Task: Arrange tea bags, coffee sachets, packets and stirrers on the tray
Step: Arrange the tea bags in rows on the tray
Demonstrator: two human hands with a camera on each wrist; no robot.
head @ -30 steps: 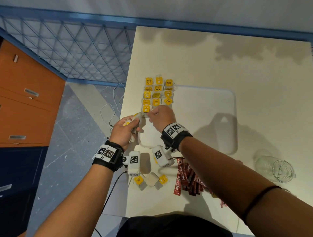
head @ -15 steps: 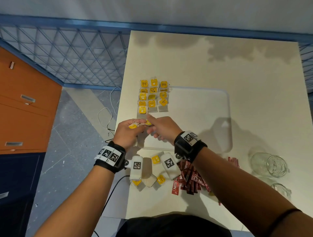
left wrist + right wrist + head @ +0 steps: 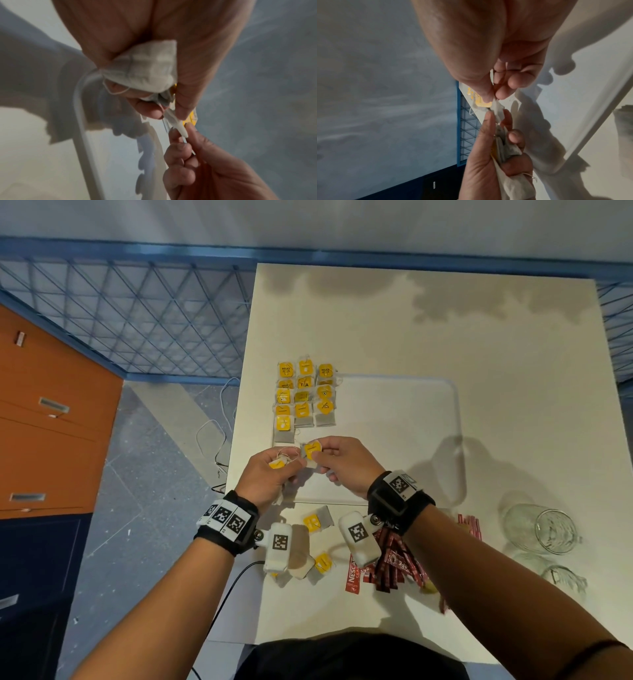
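Note:
Yellow-tagged tea bags (image 3: 303,392) lie in three columns on the left part of the white tray (image 3: 404,412). Over the tray's near left corner, my left hand (image 3: 270,474) grips a bunch of tea bags (image 3: 145,67) with their strings and yellow tags. My right hand (image 3: 339,460) pinches one tea bag (image 3: 311,450) by its yellow tag, right beside the bunch. Both wrist views show the two hands' fingertips meeting on this bag. Several loose tea bags (image 3: 317,522) and red coffee sachets (image 3: 394,563) lie on the table near me.
Two empty glass jars (image 3: 541,529) lie on their sides at the right of the white table (image 3: 411,320). The table's left edge drops to the floor, where cables (image 3: 215,433) lie. A blue mesh fence (image 3: 137,316) and an orange cabinet (image 3: 44,419) stand to the left.
My right hand has come back from the left column of laid bags to my left hand and now pinches one bag from the bunch. Both hands have shifted slightly towards me.

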